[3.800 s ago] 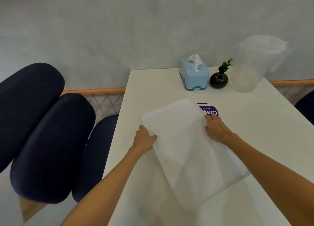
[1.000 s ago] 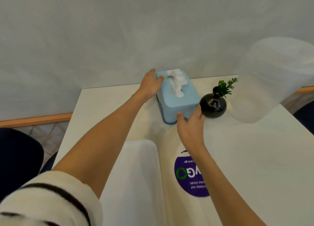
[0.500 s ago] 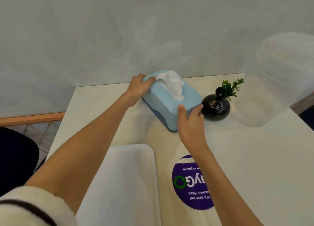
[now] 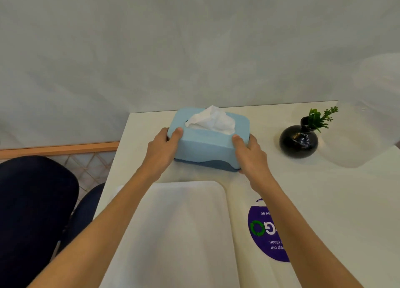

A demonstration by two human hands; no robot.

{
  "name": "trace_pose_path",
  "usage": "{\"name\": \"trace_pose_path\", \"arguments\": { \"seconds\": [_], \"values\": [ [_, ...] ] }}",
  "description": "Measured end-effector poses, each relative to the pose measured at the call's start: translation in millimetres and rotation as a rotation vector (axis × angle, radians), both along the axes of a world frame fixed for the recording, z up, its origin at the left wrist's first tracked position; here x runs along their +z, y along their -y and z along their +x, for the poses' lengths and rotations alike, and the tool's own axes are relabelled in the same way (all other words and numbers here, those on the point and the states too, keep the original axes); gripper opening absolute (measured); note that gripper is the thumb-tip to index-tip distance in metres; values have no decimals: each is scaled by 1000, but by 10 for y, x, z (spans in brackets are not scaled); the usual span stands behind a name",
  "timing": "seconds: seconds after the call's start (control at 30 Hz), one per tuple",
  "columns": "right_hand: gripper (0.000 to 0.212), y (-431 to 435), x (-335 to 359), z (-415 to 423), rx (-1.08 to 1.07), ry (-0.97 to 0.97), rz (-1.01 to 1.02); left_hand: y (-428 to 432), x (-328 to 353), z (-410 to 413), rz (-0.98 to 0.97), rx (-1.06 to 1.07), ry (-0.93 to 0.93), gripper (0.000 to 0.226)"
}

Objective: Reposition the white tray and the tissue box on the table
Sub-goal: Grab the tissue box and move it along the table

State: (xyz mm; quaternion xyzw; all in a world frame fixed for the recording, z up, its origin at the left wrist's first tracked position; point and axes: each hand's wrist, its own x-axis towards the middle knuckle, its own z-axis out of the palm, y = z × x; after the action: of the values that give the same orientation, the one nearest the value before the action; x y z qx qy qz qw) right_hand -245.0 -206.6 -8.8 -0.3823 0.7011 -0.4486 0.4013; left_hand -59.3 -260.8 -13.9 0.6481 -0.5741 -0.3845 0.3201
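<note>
A light-blue rectangular plastic tissue box (image 4: 206, 142) with rounded corners and a darker blue wavy band along its base was observed near the far edge of a smooth off-white table (image 4: 337, 201), its long side facing the camera. Whether the base rested fully on the tabletop could not be determined. A crumpled white tissue (image 4: 213, 120) was seen protruding from the slot in the matte lid. The box was gripped at both short ends: the left hand (image 4: 161, 151) was wrapped around the left end with the thumb laid over the top edge, and the right hand (image 4: 249, 153) was closed on the right end, thumb likewise on the upper corner. Bare forearms were extended from the lower frame. A white rectangular plastic tray (image 4: 184, 233) with rounded corners and a shallow raised rim was recorded lying flat on the table just on the near side of the box, partly beneath the left forearm. A round purple sticker (image 4: 266, 238) bearing white lettering and a green recycling mark was noted just beside the tray on the right. A glossy black bulbous vase (image 4: 298, 141) holding a small green sprig (image 4: 320, 118) was located to the right of the box, apart from it. A translucent, frosted plastic jug (image 4: 372, 114) was seen, blurred, at the right edge. Dark navy padded seat cushions (image 4: 36, 212) were visible left of the table, before a plain grey wall (image 4: 173, 39).
</note>
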Motion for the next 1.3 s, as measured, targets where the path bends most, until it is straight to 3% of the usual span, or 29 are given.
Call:
{"name": "trace_pose_path", "arguments": {
  "seconds": [0.4,0.9,1.3],
  "values": [
    [50,762,44,897,156,8,19,283,60,942,-20,232,0,45],
    [58,1331,-63,1128,168,-32,53,757,-88,1160,60,161,-70,61],
    [60,1311,5,1091,243,-5,101,721,-44,1128,3,127,-38,59]
  ]
}}
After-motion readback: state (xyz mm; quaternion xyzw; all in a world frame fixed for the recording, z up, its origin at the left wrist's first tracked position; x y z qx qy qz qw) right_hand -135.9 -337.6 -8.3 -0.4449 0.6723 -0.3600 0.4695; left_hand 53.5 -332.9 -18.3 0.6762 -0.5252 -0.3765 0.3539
